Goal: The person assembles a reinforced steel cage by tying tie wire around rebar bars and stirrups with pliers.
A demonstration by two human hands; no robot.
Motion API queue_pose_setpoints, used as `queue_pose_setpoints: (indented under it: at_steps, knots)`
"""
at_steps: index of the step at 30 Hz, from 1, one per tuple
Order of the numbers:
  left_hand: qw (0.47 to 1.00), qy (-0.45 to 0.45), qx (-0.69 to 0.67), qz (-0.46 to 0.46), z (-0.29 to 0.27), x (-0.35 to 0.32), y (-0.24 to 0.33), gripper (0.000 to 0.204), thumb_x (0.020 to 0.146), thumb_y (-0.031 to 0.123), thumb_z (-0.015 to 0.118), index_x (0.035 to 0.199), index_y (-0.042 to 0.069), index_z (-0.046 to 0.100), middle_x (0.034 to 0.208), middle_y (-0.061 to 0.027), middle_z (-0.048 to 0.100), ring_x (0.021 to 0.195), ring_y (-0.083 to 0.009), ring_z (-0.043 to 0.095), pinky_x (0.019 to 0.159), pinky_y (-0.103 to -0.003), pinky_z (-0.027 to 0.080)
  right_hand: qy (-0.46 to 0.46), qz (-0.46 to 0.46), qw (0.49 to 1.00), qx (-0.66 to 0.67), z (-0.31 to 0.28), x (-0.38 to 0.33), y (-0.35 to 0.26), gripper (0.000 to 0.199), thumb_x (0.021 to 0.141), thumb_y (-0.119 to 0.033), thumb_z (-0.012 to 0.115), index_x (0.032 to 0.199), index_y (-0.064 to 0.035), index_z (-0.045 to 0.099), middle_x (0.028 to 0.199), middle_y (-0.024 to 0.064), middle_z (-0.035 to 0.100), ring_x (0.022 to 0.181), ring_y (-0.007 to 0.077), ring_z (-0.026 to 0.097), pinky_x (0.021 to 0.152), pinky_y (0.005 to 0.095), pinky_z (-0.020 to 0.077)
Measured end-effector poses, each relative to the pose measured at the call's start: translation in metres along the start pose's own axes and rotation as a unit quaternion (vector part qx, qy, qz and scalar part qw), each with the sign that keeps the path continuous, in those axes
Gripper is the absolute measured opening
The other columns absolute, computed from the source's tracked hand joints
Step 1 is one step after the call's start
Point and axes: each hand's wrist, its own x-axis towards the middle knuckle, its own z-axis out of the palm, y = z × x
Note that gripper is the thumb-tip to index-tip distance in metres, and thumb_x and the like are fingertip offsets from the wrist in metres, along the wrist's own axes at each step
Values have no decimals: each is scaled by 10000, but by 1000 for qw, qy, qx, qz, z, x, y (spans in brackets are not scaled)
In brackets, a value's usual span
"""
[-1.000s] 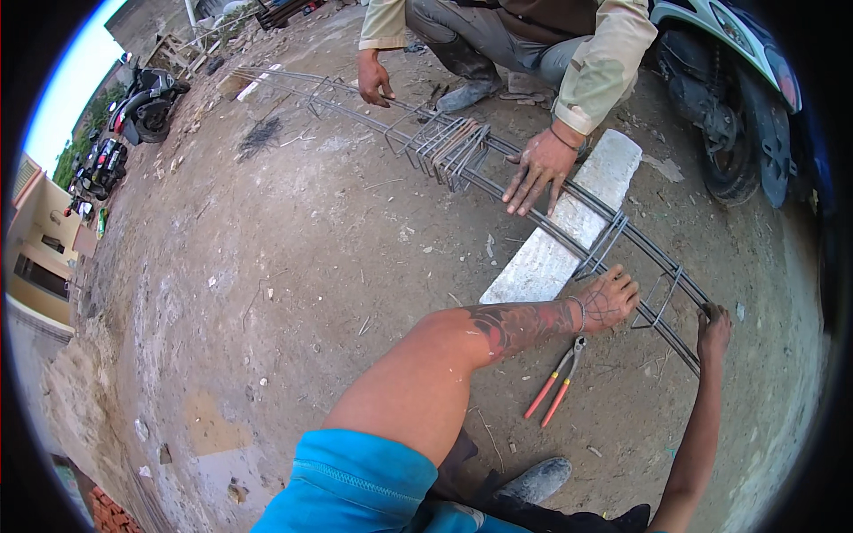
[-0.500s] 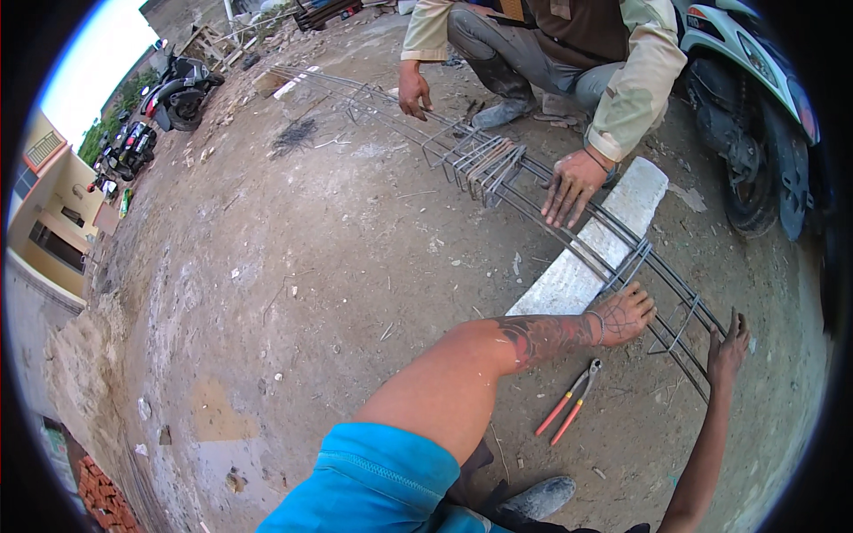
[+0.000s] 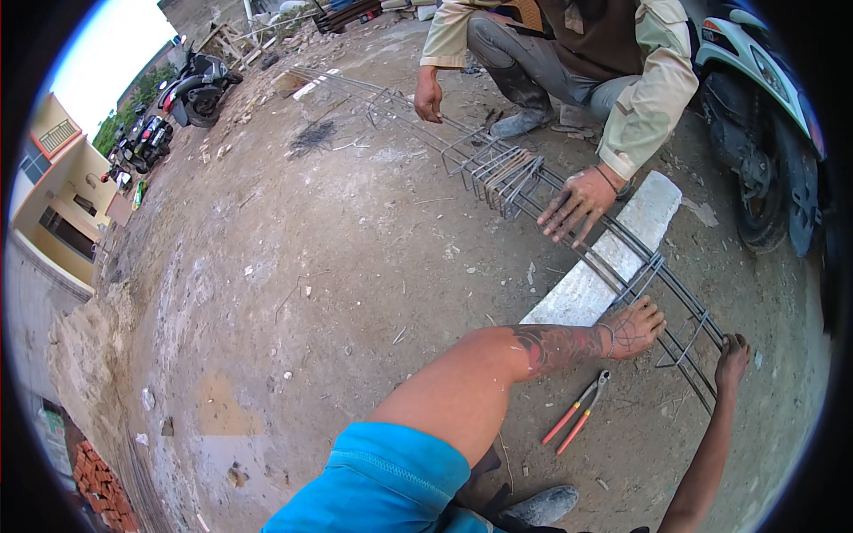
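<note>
A long steel rebar cage (image 3: 682,284) runs from the far left to the lower right, with several stirrups (image 3: 506,173) bunched near its middle. My tattooed left hand (image 3: 633,327) has its fingers curled on the near bars, beside a tied stirrup. At the right end, my right hand (image 3: 733,360) is closed around the bars; its palm is hidden. Pincers (image 3: 561,424) with red handles lie on the ground below my left forearm. A pale slab (image 3: 569,298) lies under the cage.
Across the cage squats a co-worker, one hand (image 3: 582,204) spread on the bars, the other hand (image 3: 428,96) near the far part. A scooter (image 3: 755,151) stands at the right, close to the cage. Parked motorbikes (image 3: 200,87) and stacked red bricks (image 3: 99,484) are at the left.
My right hand's raised fingers have folded down onto the bars. The whole view has shifted, so things appear a little further right and lower. My left hand stays at the cage.
</note>
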Motion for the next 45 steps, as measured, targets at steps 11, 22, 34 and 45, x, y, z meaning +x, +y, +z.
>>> queue_pose_setpoints:
  at_steps: [11, 22, 34, 45]
  knots:
    - [1000, -5, 1, 0, 2, -1, 2, 426, 784, 146, 576, 1155, -62, 570, 1163, -170, 553, 1135, -305, 478, 1022, -462, 304, -5, 9, 998, 57, 4, 6, 9, 223, 894, -191, 550, 1026, -38, 645, 1084, 140, 596, 1065, 327, 512, 926, 420, 386]
    - [1000, -15, 24, 10, 3, -2, -3, 391, 825, 167, 574, 1179, -1, 575, 1139, -121, 570, 1120, -254, 501, 1022, -443, 304, 13, -6, 998, 65, 12, 7, 13, 219, 897, -183, 541, 1024, -34, 639, 1045, 157, 592, 1036, 343, 518, 904, 423, 400]
    - [1000, -5, 21, 13, -2, -3, -1, 360, 837, 117, 542, 1173, -7, 575, 1139, -133, 574, 1122, -240, 516, 1028, -438, 301, 5, -17, 997, 74, 8, 7, 13, 257, 891, -180, 546, 1038, 11, 637, 1054, 203, 603, 1020, 356, 547, 890, 420, 417]
    - [1000, -12, 7, 13, 1, -4, -2, 393, 825, 136, 552, 1188, -12, 547, 1185, -146, 548, 1169, -263, 478, 1031, -446, 286, 12, -1, 996, 90, 11, 5, 13, 227, 891, -190, 551, 1006, -13, 635, 1004, 181, 592, 1000, 356, 525, 882, 423, 400]
